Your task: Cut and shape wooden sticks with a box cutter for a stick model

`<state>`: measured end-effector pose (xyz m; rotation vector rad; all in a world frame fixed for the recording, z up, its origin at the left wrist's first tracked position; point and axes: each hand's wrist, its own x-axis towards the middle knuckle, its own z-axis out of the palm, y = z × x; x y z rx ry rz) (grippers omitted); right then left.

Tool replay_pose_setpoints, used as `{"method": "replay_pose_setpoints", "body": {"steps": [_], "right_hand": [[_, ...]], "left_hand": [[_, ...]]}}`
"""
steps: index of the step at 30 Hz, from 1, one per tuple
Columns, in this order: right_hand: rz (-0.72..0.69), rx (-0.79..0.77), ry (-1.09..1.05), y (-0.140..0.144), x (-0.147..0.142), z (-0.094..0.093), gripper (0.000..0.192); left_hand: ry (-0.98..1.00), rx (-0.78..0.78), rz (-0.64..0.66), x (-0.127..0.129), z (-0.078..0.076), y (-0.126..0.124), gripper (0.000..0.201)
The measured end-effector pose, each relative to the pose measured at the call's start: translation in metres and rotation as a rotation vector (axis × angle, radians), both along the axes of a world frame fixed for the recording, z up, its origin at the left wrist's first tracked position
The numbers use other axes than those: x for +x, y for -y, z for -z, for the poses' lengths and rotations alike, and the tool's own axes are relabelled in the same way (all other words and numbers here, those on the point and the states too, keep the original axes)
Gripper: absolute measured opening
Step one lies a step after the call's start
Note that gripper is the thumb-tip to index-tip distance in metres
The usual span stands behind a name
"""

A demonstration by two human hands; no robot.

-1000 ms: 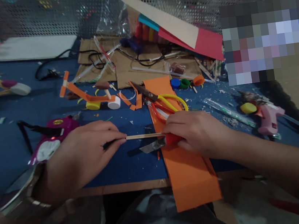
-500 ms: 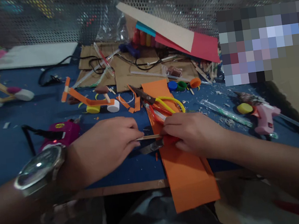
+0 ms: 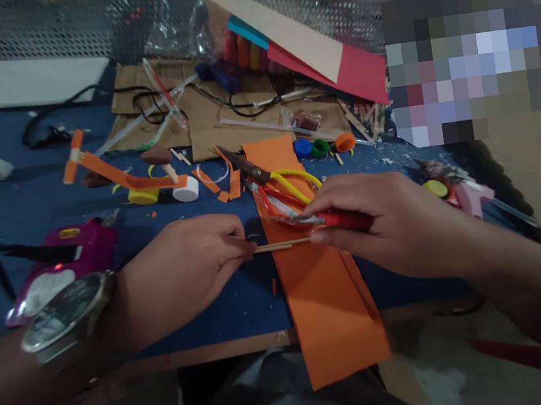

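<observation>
Two thin wooden sticks (image 3: 279,246) lie side by side, one reaching further right. My left hand (image 3: 194,266), wearing a wristwatch, is closed on their left ends. My right hand (image 3: 377,221) grips a red-handled cutter knife (image 3: 345,219), its metal end pointing left, just above the sticks. The right thumb is at the longer stick's right end. Beneath both lies an orange paper strip (image 3: 334,327), hanging over the table edge. Scissors with yellow handles (image 3: 292,180) and a red-handled tool (image 3: 271,206) rest on the strip's far part.
Left of centre stands a small orange paper scooter model (image 3: 132,177) with bottle-cap wheels. A purple glue gun (image 3: 77,248) is at left, a pink glue gun (image 3: 472,196) at right. Bottle caps (image 3: 320,148), cardboard (image 3: 226,132) and coloured sheets (image 3: 364,77) lie further back.
My right hand has moved right and lifted with the cutter knife, uncovering more of the sticks. My left hand still holds them. The view has shifted slightly.
</observation>
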<state>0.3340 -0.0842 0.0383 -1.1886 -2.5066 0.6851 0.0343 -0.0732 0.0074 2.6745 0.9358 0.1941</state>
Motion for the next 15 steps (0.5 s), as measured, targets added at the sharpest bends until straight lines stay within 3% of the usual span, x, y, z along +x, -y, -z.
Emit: {"method": "replay_pose_setpoints", "body": {"steps": [4, 8, 12, 15], "right_hand": [[0.048, 0.003, 0.075, 0.025, 0.02, -0.013, 0.047], [0.151, -0.048, 0.156, 0.06, 0.017, -0.012, 0.069], [0.199, -0.158, 0.145, 0.085, -0.001, -0.006, 0.068], [0.229, -0.15, 0.1, 0.093, -0.012, -0.002, 0.063]], "left_hand": [[-0.027, 0.063, -0.008, -0.001, 0.001, 0.004, 0.034], [0.013, 0.132, 0.03, -0.003, 0.003, 0.003, 0.04], [0.034, 0.15, 0.045, -0.003, 0.005, 0.003, 0.039], [0.039, 0.149, 0.033, -0.003, 0.006, 0.005, 0.037]]}}
